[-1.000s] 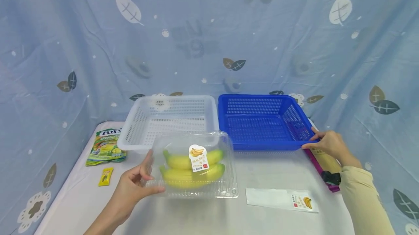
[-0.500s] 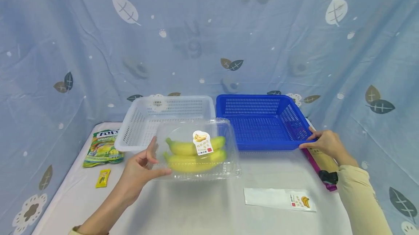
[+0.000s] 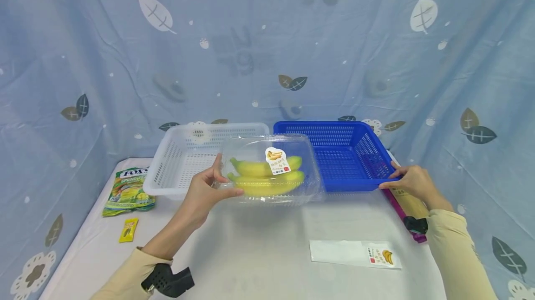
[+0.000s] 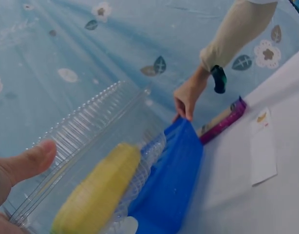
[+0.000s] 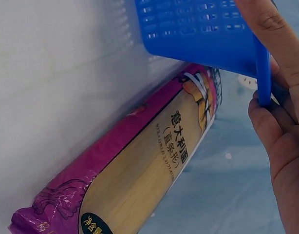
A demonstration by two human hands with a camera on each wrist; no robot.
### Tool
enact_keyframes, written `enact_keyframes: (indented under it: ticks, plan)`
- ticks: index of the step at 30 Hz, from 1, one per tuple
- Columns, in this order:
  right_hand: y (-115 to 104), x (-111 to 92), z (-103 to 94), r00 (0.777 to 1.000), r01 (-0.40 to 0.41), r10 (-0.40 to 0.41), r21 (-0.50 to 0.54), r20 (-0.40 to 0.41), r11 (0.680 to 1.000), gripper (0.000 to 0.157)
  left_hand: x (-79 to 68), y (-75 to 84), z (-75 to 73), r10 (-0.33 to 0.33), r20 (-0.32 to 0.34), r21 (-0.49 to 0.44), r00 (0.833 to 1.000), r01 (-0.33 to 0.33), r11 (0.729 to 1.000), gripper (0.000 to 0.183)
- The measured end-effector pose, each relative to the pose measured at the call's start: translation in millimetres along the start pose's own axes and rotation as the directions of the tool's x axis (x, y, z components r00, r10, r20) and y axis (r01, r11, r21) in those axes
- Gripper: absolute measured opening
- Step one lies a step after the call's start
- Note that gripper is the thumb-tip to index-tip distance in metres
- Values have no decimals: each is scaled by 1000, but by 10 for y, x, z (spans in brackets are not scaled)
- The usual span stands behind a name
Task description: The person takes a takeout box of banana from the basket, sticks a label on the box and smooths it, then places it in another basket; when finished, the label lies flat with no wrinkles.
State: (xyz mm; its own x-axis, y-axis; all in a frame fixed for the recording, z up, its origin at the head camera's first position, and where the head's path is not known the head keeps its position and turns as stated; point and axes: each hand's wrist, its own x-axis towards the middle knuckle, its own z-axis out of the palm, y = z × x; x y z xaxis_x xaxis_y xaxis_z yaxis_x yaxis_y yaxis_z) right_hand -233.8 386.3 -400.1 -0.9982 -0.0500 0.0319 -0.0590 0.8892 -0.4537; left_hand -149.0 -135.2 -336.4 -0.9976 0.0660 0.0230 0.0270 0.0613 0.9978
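A clear plastic clamshell box (image 3: 251, 146) with two yellow bananas (image 3: 267, 189) inside and a banana sticker (image 3: 277, 161) on its lid is held up in front of the baskets. My left hand (image 3: 209, 186) grips its left end between thumb and fingers. The box overlaps the near right part of the white basket (image 3: 173, 191) and the near left part of the blue basket (image 3: 355, 185). My right hand (image 3: 414, 181) pinches the blue basket's near right rim; in the right wrist view the thumb (image 5: 281, 39) and curled fingers (image 5: 266, 124) sit either side of that rim.
A purple spaghetti pack (image 3: 403, 209) lies beside the blue basket, under my right forearm. At left are a green Fox's candy bag (image 3: 129, 192) and a small yellow packet (image 3: 128, 230). A white strip with a banana label (image 3: 355, 253) lies at front right. Patterned curtain (image 3: 242, 58) surrounds the table.
My left hand has carried the clamshell box of bananas forward and to the right, from low in front of the white basket to partly over the blue one. The right hand keeps its hold.
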Motion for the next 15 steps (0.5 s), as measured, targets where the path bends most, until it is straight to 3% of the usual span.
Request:
enact_keyframes:
  ticks: [6,15]
  plan:
    - [-1,-9,-4,1000,26,-26,9,-5,1000,50,203,13,188,2,6,-32,1000,-2,1000,31]
    - [-8,-5,-12,1000,-1,1,0,-8,1000,51,475,69,502,35,5,-42,999,-35,999,35]
